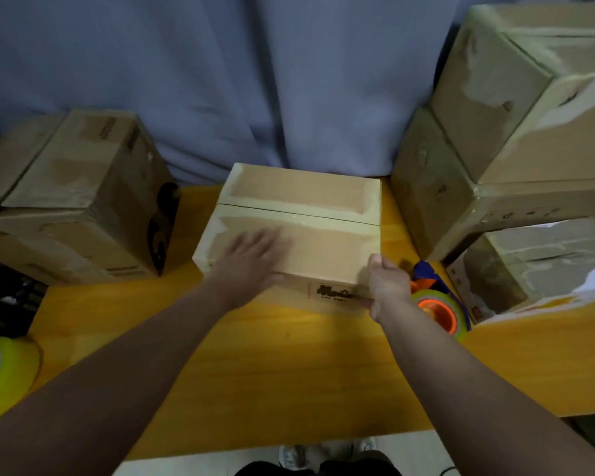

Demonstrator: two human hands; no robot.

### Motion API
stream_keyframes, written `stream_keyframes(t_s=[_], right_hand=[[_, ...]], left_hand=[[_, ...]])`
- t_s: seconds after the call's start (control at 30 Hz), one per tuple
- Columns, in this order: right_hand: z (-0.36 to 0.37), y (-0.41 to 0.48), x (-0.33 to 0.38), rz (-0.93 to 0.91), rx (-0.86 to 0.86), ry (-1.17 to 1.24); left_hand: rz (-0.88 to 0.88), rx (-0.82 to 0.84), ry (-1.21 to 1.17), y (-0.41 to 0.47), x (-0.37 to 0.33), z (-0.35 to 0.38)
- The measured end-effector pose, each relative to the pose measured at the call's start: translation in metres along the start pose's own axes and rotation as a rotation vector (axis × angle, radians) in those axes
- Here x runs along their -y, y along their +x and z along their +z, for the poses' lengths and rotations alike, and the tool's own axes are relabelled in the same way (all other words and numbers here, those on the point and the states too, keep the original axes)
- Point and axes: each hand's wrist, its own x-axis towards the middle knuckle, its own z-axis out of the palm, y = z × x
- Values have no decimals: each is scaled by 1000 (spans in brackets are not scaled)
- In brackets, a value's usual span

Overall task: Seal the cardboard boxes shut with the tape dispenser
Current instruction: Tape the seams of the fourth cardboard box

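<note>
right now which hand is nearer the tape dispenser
Right. The right hand grips the box corner beside the tape dispenser; the left hand lies flat on the box top.

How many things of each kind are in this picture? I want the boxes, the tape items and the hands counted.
Boxes: 5, namely the middle box, the left box and three right boxes
Tape roll: 1
Tape dispenser: 1
Hands: 2, the left hand and the right hand
Total: 9

Two bare forearms [134,365] extended forward, left grip [255,257] flat, fingers spread, blurred, right grip [387,286] curled, thumb up, clasping brown cardboard box [306,197] corner
</note>
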Motion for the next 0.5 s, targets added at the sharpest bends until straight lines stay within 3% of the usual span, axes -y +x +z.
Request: stream_keyframes(t_s=[0.13,0.23,0.33,0.5], right_hand=[[4,16,10,-106,-35,-167],[9,30,24,-228,-79,-284],[24,38,30,-206,-169,-168],[75,8,-9,-74,186,-74]], left_hand=[[-164,40,-50,-48,53,6],[-38,44,55,-69,55,11],[98,-63,127,-69,44,16],[279,-187,54,-55,12,17]])
